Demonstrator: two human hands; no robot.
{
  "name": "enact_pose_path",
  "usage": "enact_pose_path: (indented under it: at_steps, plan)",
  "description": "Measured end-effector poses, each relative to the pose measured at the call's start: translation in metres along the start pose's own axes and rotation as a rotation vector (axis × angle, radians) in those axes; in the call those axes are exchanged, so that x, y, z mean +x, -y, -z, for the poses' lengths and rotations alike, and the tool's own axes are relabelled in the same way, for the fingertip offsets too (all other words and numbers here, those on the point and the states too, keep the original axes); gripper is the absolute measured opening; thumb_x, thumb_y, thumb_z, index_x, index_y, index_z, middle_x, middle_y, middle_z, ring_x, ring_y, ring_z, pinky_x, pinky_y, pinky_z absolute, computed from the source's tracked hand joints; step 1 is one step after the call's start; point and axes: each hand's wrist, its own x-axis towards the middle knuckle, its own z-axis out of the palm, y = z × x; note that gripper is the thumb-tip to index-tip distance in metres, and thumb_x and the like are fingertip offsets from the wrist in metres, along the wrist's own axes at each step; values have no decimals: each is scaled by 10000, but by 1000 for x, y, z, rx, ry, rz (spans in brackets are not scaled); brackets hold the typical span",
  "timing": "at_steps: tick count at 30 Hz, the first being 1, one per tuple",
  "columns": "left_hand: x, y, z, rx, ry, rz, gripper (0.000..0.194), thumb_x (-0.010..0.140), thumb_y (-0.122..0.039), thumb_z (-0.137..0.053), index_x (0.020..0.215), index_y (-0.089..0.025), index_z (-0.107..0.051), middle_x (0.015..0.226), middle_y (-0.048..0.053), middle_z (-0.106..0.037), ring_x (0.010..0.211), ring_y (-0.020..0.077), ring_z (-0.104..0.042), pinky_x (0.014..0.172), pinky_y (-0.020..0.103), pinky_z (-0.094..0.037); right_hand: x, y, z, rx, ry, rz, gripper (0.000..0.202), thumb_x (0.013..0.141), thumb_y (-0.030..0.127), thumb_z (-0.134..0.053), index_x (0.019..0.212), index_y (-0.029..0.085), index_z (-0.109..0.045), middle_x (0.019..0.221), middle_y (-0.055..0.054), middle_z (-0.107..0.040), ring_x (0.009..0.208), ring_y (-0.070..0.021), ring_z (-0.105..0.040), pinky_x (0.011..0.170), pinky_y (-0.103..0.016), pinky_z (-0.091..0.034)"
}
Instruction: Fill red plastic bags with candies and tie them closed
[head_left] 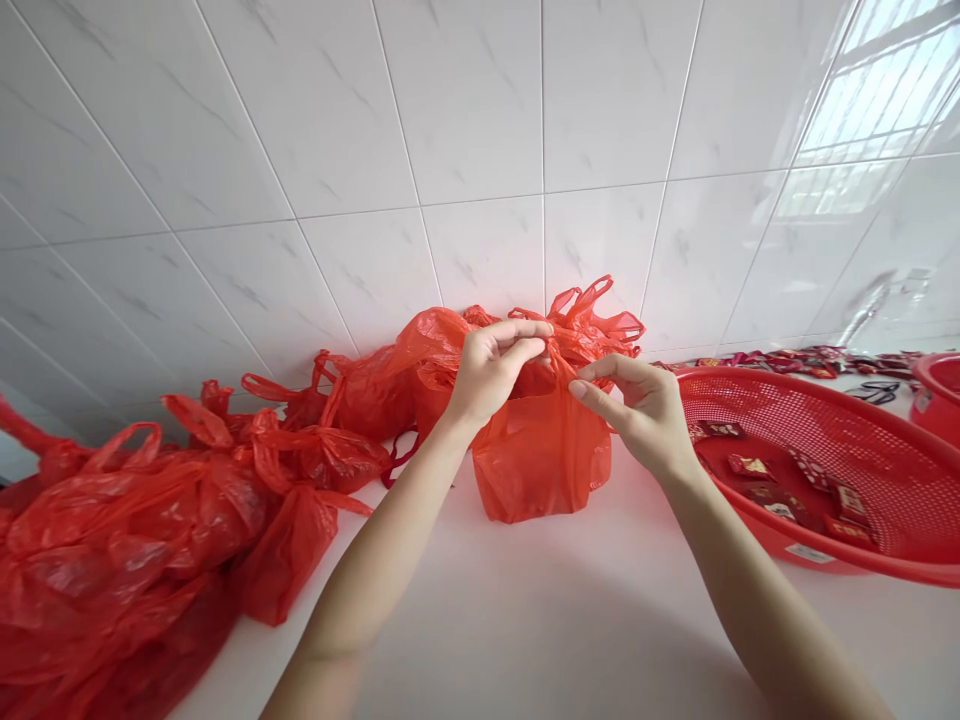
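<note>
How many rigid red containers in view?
2: a perforated basket right of the right hand, and another container cut off at the right edge. Red bags may hide more.

Tiled wall, window reflection, white tabletop

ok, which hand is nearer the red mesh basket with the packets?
Right. The right hand is just left of the red mesh basket, at the top of the red plastic bag; the left hand is farther left, also there.

Head view, forward and down
Close over the white tabletop, facing the tiled wall; exact height unclear.
</note>
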Motion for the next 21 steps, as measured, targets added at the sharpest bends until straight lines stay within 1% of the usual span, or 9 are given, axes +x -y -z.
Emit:
enact_pose_path:
  at_steps: [3,7,9,11,13,14,17,19,21]
  plan:
    - [1,1,3,31,66,-10,240,750,-189,-642,945,-200,-782,956,41,-758,944,200,-691,864,333,-561,0,0,2,34,-13,-23,171,824,366,-780,734,242,-703,765,-3,-692,749,-194,-625,765,-354,-519]
    - [2,3,5,124,192,-2,320,753,-165,-699,1060,-225,-764,1107,54,-739,1017,210,-674,906,340,-544,0,-4,5,169,6,-110,188,821,383,-776,753,235,-684,762,-6,-664,735,-182,-609,712,-326,-503]
    - [3,5,4,132,229,-4,254,788,-216,-728,1040,-215,-760,1076,61,-747,996,216,-686,903,352,-546,1,-6,7,245,20,-149,185,823,375,-772,756,231,-677,750,-6,-658,714,-172,-603,683,-308,-491]
    - [5,7,4,129,241,-23,172,820,-286,-738,964,-193,-758,981,60,-758,935,215,-700,868,353,-553,3,-7,9,314,30,-182,176,814,348,-774,746,224,-670,733,0,-654,679,-156,-596,656,-290,-484]
    - [6,9,4,134,220,-55,158,825,-320,-744,895,-179,-748,906,51,-756,882,206,-702,831,344,-558,4,-7,11,378,44,-224,167,798,319,-774,728,216,-662,705,8,-649,622,-140,-585,612,-277,-474]
    - [7,11,4,147,192,-78,149,816,-313,-751,875,-177,-740,889,45,-754,863,199,-700,816,337,-559,5,-6,11,409,52,-245,164,788,309,-771,717,213,-658,683,13,-644,588,-134,-576,584,-272,-466]
    - [6,15,3,241,71,-162,81,795,-248,-744,831,-185,-708,840,24,-737,799,171,-683,763,310,-559,7,-4,13,468,68,-286,165,757,288,-763,679,210,-640,603,25,-614,512,-125,-545,517,-264,-435]
    - [5,16,1,312,27,-219,40,793,-200,-720,814,-193,-686,813,10,-718,771,158,-669,748,299,-559,7,-4,13,479,86,-296,167,750,279,-763,668,209,-635,584,26,-609,503,-122,-537,509,-261,-425]
    - [4,17,0,356,18,-268,47,788,-173,-714,793,-193,-672,815,7,-703,779,153,-665,764,297,-560,7,-5,13,462,107,-300,166,767,289,-766,685,208,-646,599,23,-617,527,-123,-547,526,-261,-432]
